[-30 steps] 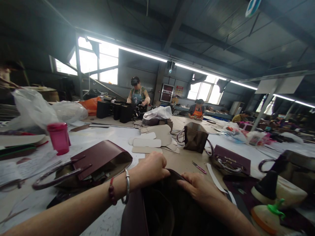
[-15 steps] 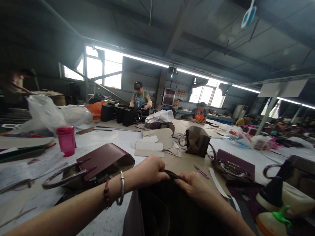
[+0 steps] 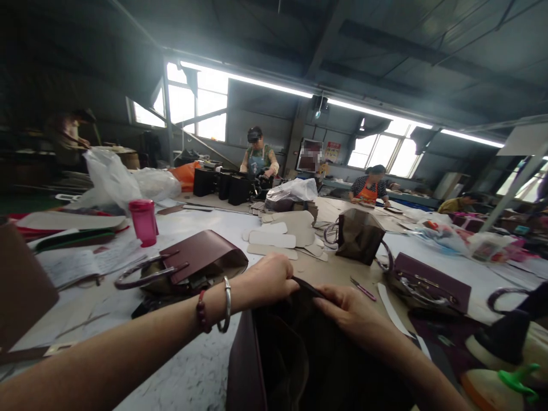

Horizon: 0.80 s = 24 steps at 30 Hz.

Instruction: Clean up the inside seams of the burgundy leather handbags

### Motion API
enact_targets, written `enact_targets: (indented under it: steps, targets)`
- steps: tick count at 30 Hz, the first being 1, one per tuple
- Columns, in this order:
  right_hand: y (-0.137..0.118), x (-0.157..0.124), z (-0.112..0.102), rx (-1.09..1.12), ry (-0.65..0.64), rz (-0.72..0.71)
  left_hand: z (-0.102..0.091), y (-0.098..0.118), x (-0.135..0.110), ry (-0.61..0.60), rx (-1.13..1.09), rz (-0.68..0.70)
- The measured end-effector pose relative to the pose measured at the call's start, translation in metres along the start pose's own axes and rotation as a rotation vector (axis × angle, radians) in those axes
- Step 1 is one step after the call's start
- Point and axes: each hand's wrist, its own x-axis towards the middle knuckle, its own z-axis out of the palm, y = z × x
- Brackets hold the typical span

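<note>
A dark brown handbag (image 3: 342,354) with a burgundy side stands in front of me, its mouth facing up and its inside in shadow. My left hand (image 3: 274,278) pinches the far rim of the bag, fingers closed over the edge. On the same rim, a little to the right, my right hand (image 3: 345,308) grips the edge between thumb and fingers. Left of my left wrist lies a burgundy handbag (image 3: 201,257) with its handle towards the left. A seam ripper-like pink tool (image 3: 363,289) lies beyond my right hand. The bag's lower part is out of frame.
Pale card pieces (image 3: 272,240) lie ahead. A brown bag (image 3: 358,237) and a burgundy bag (image 3: 432,279) stand to the right. A green-capped bottle (image 3: 492,391) is at lower right, a pink cup (image 3: 143,222) at left. Several people work farther back.
The view has swung left, so things appear farther right. Both hands still hold the bag's rim, with the grip little changed.
</note>
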Motion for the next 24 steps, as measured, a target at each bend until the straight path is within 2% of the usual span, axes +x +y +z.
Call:
enact_targets:
  steps: [4,8,14,20,24]
  targets:
    - [-0.001,0.002,-0.001,0.111,-0.059,-0.049,-0.003,-0.001,0.003,-0.019,-0.027,-0.015]
    - [-0.004,0.001,-0.002,0.204,-0.105,-0.029,-0.002,-0.003,0.005,-0.021,-0.058,-0.014]
    - [0.000,0.002,-0.001,0.225,-0.114,-0.002,0.001,-0.007,0.005,0.002,-0.059,-0.012]
    - [-0.004,-0.002,0.000,0.154,-0.049,-0.041,0.006,-0.008,0.005,0.029,-0.045,0.003]
    - [-0.015,-0.021,0.003,-0.007,0.051,0.062,0.016,-0.016,0.001,0.033,-0.083,-0.022]
